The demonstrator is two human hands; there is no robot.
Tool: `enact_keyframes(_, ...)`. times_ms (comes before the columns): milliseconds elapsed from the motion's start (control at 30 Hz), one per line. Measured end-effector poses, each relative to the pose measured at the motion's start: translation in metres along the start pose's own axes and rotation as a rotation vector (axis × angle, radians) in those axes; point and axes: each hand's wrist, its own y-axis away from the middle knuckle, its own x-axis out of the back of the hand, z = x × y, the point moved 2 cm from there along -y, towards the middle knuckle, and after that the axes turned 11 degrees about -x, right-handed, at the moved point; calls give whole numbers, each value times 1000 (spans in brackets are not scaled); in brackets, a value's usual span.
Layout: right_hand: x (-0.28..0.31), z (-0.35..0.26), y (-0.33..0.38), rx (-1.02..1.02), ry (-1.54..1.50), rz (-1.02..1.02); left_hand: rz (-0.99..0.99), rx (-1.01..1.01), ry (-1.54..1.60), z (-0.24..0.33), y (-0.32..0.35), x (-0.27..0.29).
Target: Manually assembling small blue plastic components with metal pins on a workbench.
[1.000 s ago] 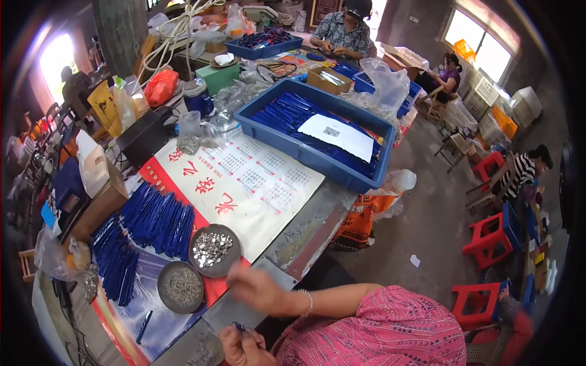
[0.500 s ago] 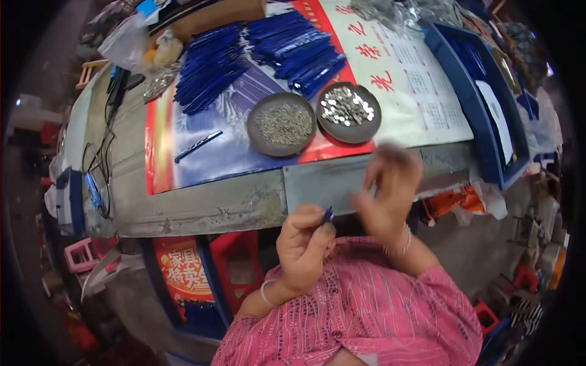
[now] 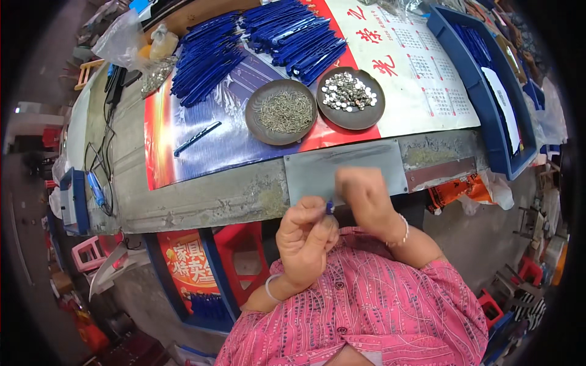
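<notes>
My left hand (image 3: pixel 306 236) is closed in a pinch, held up before my chest close to the table's front edge. Between its thumb and fingertips shows the end of a small blue piece (image 3: pixel 330 207); the fingers hide the rest of it. Just to the right is my right hand (image 3: pixel 365 198), bent at the wrist over the edge of a grey metal plate (image 3: pixel 348 161). Motion blurs its fingers, and whether they hold anything cannot be made out. Beyond are a dark round dish of thin metal pins (image 3: pixel 284 116) and a dish of small shiny metal discs (image 3: pixel 349 93).
Bundles of slim blue strips (image 3: pixel 207 58) lie on a poster sheet at the back; a single blue strip (image 3: pixel 197 139) lies apart. A blue tray (image 3: pixel 510 146) stands at the right table edge. Cables (image 3: pixel 105 152) run along the left. A red stool (image 3: pixel 241 256) is below.
My right hand has moved left and slightly down from near the disc dish, toward my left hand. My left hand stays nearly in place, still pinching the blue piece. The view has shifted slightly.
</notes>
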Motion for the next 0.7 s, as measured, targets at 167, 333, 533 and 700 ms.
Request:
enact_keyframes(167,12,-4,1,-76,99,-22,20,40,8,1,-3,-6)
enact_keyframes(333,9,-16,13,189,303,-2,-20,101,-114,7,-3,-12)
enact_keyframes(533,76,0,22,91,176,210,-162,320,-420,6,-31,-9)
enact_keyframes(700,99,23,41,113,274,319,-447,341,-744,-11,-76,-17)
